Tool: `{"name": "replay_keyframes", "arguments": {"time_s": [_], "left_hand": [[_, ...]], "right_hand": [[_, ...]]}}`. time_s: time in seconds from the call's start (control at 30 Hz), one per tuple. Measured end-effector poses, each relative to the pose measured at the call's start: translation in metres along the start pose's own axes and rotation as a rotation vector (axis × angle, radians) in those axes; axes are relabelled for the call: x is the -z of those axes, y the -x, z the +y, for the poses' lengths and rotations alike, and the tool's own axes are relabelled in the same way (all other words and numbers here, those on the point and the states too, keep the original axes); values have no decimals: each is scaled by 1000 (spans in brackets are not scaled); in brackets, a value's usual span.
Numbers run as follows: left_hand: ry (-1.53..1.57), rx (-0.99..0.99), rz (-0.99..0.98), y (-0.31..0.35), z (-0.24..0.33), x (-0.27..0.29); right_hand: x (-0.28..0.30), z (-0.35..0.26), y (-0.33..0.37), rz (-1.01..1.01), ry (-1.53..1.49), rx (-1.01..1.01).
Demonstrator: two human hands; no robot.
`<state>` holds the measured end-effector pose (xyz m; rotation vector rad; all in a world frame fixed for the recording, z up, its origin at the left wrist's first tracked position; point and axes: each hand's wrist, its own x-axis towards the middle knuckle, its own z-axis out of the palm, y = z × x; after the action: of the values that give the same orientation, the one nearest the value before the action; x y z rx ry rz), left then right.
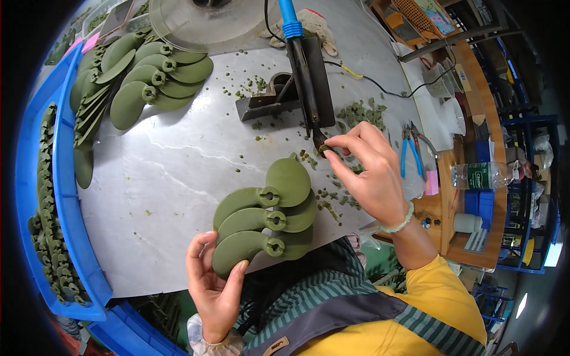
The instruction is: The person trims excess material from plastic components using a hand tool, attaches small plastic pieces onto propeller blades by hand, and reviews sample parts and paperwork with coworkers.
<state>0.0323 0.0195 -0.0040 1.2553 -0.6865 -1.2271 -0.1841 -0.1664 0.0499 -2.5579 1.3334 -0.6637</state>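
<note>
Three green two-bladed propellers (244, 221) with notched round hubs lie overlapped at the table's near edge. My left hand (217, 282) is closed on the nearest propeller (238, 249), thumb on top and fingers at its left edge. My right hand (369, 163) is raised to their right, its thumb and forefinger pinching a small green plastic piece (324, 148). That piece is at the dark tip of a soldering iron (303, 83) with a blue handle. The iron leans tip-down on a black metal stand (267, 104); whether the tip touches my fingers is hidden.
More propellers (145, 74) are stacked at the far left beside a blue crate (62, 196) holding small green parts. Green scraps (365, 115) litter the table (136, 237). Blue-handled pliers (409, 151), a bottle (482, 175), a glove (314, 26) and a cable (380, 86) lie around.
</note>
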Motion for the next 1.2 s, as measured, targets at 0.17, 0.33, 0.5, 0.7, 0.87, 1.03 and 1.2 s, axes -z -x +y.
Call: {"name": "replay_keyframes", "arguments": {"time_s": [0.17,0.33,0.5,0.7,0.87,1.03,1.2], "left_hand": [[9,1,6,1,-3,-1],[24,-4,-7,0,-3,-2],[15,6,-6,0,-2,-2],[27,13,-4,0,-3,-3],[17,9,-9,-1,-3,-4],[34,19,44,-1,-2,-6],[22,21,37,-1,-1,-6]], "right_hand": [[0,-1,-2,-10,30,5],[2,-3,-4,-22,57,31],[1,-4,-5,-26,67,32],[3,-3,-7,-25,84,53],[3,-4,-7,-33,76,44],[3,-4,-7,-26,71,40],[3,-3,-7,-38,81,30]]}}
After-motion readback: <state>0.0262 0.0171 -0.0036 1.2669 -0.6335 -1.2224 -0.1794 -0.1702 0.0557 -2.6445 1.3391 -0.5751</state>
